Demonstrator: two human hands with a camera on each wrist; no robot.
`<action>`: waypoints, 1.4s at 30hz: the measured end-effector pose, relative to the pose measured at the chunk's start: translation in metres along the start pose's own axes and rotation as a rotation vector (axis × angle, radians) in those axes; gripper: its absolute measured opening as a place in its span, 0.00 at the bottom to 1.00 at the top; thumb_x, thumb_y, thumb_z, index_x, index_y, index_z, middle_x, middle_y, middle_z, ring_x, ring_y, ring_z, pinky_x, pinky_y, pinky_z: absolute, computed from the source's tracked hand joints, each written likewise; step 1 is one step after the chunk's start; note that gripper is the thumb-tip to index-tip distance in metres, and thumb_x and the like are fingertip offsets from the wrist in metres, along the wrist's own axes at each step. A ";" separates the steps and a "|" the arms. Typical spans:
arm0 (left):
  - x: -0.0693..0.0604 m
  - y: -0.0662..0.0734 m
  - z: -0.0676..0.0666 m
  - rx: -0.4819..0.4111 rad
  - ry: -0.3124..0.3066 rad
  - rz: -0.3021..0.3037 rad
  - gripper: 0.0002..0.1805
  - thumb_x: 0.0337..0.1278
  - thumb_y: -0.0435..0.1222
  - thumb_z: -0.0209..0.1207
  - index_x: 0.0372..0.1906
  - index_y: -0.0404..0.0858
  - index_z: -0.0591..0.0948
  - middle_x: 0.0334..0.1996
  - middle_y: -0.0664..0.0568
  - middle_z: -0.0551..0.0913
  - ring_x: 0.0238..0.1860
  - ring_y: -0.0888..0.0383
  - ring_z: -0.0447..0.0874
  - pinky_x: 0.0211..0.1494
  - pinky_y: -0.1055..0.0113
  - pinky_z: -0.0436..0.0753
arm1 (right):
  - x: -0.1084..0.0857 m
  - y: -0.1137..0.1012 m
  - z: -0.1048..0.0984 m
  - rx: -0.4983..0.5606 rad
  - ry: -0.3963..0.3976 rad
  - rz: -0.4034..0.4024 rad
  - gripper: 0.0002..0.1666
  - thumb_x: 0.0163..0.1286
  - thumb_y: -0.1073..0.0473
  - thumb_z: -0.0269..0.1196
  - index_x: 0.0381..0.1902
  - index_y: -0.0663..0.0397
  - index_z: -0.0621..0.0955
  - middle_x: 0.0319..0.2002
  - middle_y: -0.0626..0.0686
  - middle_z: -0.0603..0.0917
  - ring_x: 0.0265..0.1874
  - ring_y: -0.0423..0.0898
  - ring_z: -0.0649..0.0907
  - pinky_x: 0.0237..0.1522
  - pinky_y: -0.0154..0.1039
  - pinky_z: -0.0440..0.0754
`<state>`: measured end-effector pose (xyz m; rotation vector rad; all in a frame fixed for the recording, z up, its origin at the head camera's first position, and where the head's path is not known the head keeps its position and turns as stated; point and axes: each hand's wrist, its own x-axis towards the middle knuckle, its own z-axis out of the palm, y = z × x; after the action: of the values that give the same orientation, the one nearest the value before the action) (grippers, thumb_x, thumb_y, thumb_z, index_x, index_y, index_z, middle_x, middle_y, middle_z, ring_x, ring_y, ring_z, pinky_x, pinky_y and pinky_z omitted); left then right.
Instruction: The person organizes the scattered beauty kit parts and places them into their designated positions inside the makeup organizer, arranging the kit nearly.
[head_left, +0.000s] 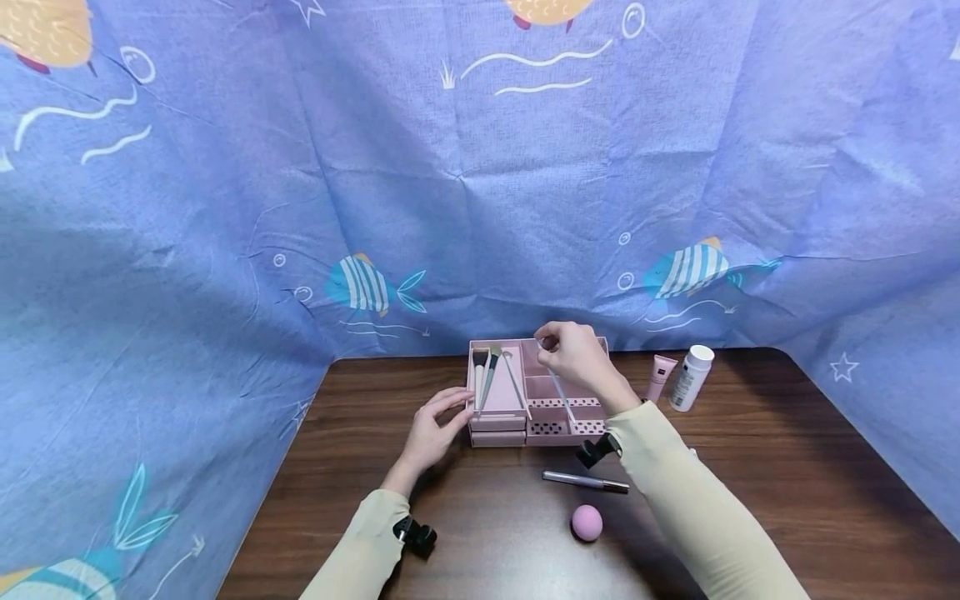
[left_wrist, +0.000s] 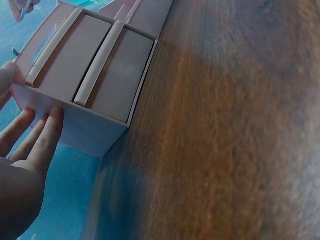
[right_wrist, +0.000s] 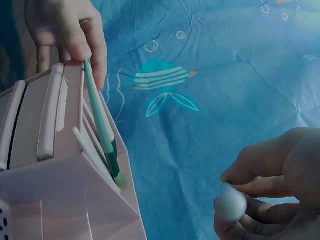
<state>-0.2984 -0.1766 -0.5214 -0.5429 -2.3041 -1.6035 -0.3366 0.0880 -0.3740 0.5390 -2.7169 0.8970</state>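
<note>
A pink organizer box (head_left: 498,438) with two small drawers stands near the table's back edge. Makeup brushes lie in its top left tray: a dark-bristled brush (head_left: 479,377), a green-tipped brush (head_left: 491,375) and a slim pale stick (head_left: 517,382). My left hand (head_left: 435,427) touches the box's left side with extended fingers (left_wrist: 50,132); its thumb is by the green brush's handle end. Above the right compartments, my right hand (head_left: 576,357) pinches a thin white stick (head_left: 561,392) slanting down toward the front. Its rounded white end (right_wrist: 231,202) shows in the right wrist view.
A silver pen-like tube (head_left: 585,482) and a pink ball (head_left: 587,523) lie in front of the box. At its right stand a pink squeeze tube (head_left: 660,377) and a white bottle (head_left: 692,378). A blue fish-print curtain (head_left: 480,208) hangs behind the table (head_left: 360,483).
</note>
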 end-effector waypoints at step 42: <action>-0.001 0.034 -0.006 -0.026 -0.026 0.034 0.16 0.60 0.29 0.63 0.52 0.30 0.82 0.55 0.38 0.81 0.60 0.44 0.77 0.65 0.64 0.76 | 0.028 0.006 0.058 0.142 -0.055 0.131 0.12 0.65 0.57 0.63 0.43 0.55 0.86 0.34 0.51 0.88 0.32 0.46 0.84 0.41 0.43 0.83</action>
<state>-0.2821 -0.1719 -0.4914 -0.6096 -2.2827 -1.6217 -0.3701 0.0496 -0.4135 0.4222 -2.7795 1.1311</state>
